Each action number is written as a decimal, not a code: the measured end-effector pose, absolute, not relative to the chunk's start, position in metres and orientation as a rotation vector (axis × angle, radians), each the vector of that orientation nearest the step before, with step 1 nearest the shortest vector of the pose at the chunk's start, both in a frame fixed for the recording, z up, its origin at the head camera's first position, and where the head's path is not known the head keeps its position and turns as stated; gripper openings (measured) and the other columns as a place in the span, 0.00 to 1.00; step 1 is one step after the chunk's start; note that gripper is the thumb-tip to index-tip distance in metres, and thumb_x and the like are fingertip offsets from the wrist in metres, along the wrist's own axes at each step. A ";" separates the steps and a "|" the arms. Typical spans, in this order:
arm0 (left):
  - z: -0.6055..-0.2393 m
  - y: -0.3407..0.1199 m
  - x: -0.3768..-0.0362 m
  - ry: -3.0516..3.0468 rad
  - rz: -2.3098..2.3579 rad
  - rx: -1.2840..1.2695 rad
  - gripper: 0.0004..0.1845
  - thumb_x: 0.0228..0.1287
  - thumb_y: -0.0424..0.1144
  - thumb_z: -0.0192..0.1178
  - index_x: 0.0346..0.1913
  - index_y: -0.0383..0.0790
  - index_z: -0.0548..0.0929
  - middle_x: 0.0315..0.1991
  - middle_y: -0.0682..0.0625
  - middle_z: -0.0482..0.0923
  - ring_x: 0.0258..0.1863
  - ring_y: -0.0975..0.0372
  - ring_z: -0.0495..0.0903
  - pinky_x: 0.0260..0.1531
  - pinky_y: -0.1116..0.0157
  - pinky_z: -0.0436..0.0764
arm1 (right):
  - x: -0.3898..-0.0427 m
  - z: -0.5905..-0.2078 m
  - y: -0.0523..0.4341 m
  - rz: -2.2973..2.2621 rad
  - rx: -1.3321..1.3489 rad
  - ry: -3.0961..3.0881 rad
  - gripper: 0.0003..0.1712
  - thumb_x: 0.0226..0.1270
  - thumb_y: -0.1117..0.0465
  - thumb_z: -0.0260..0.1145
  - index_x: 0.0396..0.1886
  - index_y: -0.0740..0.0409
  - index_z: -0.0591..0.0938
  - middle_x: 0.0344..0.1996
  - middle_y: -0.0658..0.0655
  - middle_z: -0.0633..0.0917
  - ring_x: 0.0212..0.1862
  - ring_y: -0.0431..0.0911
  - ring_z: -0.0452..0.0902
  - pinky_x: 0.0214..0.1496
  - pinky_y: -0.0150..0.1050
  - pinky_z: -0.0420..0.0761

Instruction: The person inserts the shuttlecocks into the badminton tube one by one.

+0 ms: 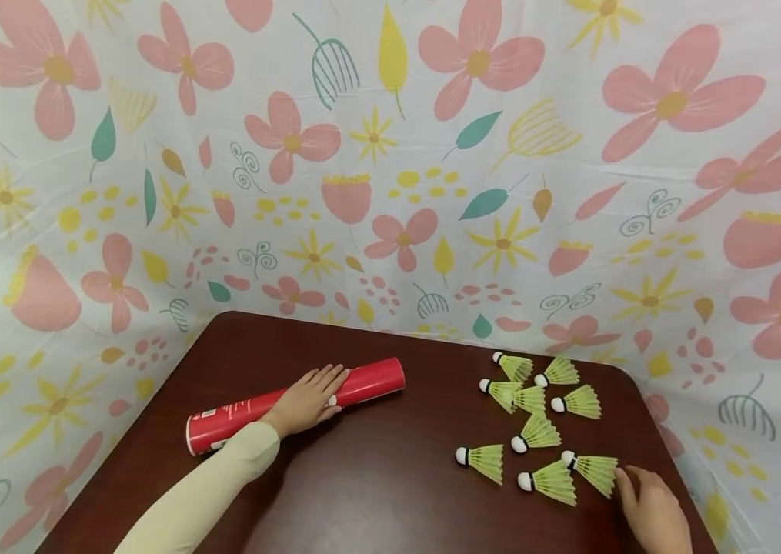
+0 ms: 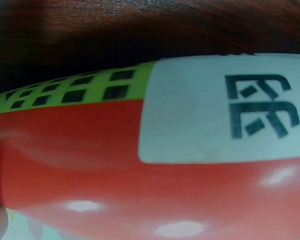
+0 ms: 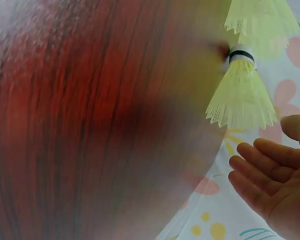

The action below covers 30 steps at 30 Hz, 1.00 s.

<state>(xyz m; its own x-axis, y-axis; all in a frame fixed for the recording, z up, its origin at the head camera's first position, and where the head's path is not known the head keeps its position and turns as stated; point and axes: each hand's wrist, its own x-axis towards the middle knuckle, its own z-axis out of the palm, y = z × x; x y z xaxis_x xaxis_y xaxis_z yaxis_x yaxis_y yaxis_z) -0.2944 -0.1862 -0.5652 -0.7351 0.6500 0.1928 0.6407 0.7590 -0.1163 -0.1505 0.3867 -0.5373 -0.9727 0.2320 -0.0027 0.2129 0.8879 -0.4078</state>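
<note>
A long red shuttlecock tube [image 1: 372, 381] lies slantwise on the left half of the table. My left hand [image 1: 307, 400] rests across its middle with fingers extended over the top. The left wrist view is filled by the tube's red side [image 2: 90, 150], a white label [image 2: 190, 110] and a green checked strip. On the right, my right hand [image 1: 655, 512] is beside the nearest yellow shuttlecock [image 1: 594, 471], fingertips close to its skirt. In the right wrist view that hand [image 3: 277, 175] holds nothing, its fingers loosely bent below the skirt of a shuttlecock [image 3: 242, 95].
Several more yellow shuttlecocks with white heads, among them one [image 1: 483, 460] at the left of the group, lie scattered on the right half of the dark brown table [image 1: 376, 492]. Flower-printed cloth [image 1: 376, 208] hangs behind the table and along both sides.
</note>
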 end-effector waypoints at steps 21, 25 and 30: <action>-0.565 -0.186 -0.292 -2.724 0.031 -1.058 0.41 0.67 0.54 0.57 0.75 0.41 0.55 0.71 0.44 0.61 0.68 0.53 0.64 0.63 0.53 0.68 | -0.157 -0.546 0.375 0.683 -0.286 -2.714 0.14 0.66 0.64 0.63 0.41 0.75 0.81 0.23 0.60 0.83 0.21 0.47 0.74 0.22 0.43 0.73; -0.565 -0.186 -0.290 -2.707 0.032 -1.066 0.40 0.66 0.54 0.58 0.75 0.40 0.57 0.71 0.44 0.62 0.67 0.53 0.65 0.62 0.53 0.69 | -0.157 -0.547 0.373 0.669 -0.251 -2.658 0.10 0.64 0.66 0.65 0.38 0.73 0.82 0.22 0.61 0.83 0.20 0.46 0.74 0.21 0.42 0.72; -0.566 -0.187 -0.289 -2.708 0.065 -1.065 0.41 0.66 0.55 0.58 0.75 0.42 0.56 0.71 0.45 0.61 0.68 0.54 0.65 0.63 0.54 0.69 | -0.158 -0.548 0.374 0.679 -0.255 -2.624 0.08 0.61 0.68 0.67 0.36 0.71 0.83 0.26 0.67 0.84 0.20 0.50 0.75 0.21 0.46 0.73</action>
<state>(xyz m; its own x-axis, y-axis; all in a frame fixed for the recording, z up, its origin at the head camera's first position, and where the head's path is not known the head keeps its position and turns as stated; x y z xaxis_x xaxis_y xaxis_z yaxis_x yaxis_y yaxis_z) -0.2893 -0.1867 -0.5657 -0.7092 0.6770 0.1966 0.6668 0.7347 -0.1248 -0.1579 0.3735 -0.5479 -0.8968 0.2740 0.3475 0.0712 0.8644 -0.4978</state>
